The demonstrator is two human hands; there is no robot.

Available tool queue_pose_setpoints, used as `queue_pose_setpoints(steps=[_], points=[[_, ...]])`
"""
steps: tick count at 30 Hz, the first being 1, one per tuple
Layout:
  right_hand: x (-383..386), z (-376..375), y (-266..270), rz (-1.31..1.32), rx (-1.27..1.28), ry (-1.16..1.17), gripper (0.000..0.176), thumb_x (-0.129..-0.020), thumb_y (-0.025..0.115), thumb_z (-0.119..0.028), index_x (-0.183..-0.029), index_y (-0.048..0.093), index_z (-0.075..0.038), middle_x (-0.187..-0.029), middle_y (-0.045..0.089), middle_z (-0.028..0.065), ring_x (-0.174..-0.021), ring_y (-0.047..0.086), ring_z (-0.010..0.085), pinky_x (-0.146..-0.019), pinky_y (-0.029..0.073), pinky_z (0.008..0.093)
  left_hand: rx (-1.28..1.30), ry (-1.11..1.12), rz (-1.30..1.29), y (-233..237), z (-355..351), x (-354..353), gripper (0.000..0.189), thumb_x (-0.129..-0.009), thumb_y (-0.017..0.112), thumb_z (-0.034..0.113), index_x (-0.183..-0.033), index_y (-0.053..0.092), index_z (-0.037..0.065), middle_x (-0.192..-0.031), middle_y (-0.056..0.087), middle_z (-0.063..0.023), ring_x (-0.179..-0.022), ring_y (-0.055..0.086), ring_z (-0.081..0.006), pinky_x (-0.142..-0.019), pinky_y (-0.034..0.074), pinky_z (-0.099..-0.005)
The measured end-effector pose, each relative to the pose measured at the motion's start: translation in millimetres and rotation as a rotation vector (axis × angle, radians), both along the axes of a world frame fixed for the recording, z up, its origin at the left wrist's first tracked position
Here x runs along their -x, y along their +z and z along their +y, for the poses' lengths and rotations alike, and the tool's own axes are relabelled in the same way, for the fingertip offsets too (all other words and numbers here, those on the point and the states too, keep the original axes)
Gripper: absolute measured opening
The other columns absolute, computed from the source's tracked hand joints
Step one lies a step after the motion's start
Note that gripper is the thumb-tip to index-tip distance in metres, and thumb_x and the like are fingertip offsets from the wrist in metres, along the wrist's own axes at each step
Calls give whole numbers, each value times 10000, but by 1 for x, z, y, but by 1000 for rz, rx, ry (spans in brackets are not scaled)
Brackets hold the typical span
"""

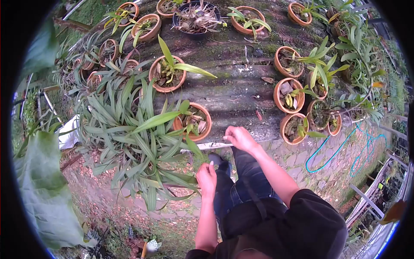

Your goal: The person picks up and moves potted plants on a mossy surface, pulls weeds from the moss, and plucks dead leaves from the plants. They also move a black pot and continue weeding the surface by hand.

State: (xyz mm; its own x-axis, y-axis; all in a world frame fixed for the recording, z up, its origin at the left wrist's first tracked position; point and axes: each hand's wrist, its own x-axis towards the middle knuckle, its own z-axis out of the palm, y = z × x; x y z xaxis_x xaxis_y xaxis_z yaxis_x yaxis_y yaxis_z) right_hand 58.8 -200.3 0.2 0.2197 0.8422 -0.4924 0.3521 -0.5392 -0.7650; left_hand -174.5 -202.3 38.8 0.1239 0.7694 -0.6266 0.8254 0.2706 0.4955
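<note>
My left hand (206, 178) is beside the ends of long striped leaves (142, 142), its fingers curled in and the thumb pointing up. I cannot make out whether a leaf end is between those fingers. Over the front edge of the corrugated bench top, my right hand (239, 138) has its fingers bent together. Anything inside it is too small or hidden to name. Nearest to both hands is a terracotta pot (208, 126) holding a plant with a long green leaf (157, 121). Another potted plant (169, 64) stands behind it.
A cluster of terracotta pots (280, 100) stands to the right, with more pots (249, 21) and a black pot (196, 30) at the back. A large leaf (47, 185) hangs close on the left. A turquoise hose (321, 166) lies on the stone paving at right.
</note>
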Motion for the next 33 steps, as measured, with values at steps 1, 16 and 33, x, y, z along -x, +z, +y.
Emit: queue_pose_setpoints(steps=[1,16,33], points=[[-4,1,2,-26,-11,1,175,-852,723,-215,-896,678,-51,-750,696,151,-758,693,360,-705,519,455,-132,-66,-8,-3,-3,0,214,-907,654,113,-757,601,-30,-772,637,-180,-718,628,-410,-683,494,-457],[-33,-48,7,-194,315,-171,196,-854,722,-222,-913,697,-37,-764,696,157,-773,695,360,-711,519,455,-103,-262,-196,-25,10,-86,135,-909,651,98,-854,602,-16,-815,635,-212,-789,636,-424,-711,491,-475],[-43,16,-38,-552,-93,-254,193,-797,782,-228,-827,672,-72,-816,643,68,-808,623,277,-741,475,415,19,-102,-339,-86,21,-123,245,-969,631,183,-822,597,-10,-820,593,-120,-751,603,-262,-728,489,-385]])
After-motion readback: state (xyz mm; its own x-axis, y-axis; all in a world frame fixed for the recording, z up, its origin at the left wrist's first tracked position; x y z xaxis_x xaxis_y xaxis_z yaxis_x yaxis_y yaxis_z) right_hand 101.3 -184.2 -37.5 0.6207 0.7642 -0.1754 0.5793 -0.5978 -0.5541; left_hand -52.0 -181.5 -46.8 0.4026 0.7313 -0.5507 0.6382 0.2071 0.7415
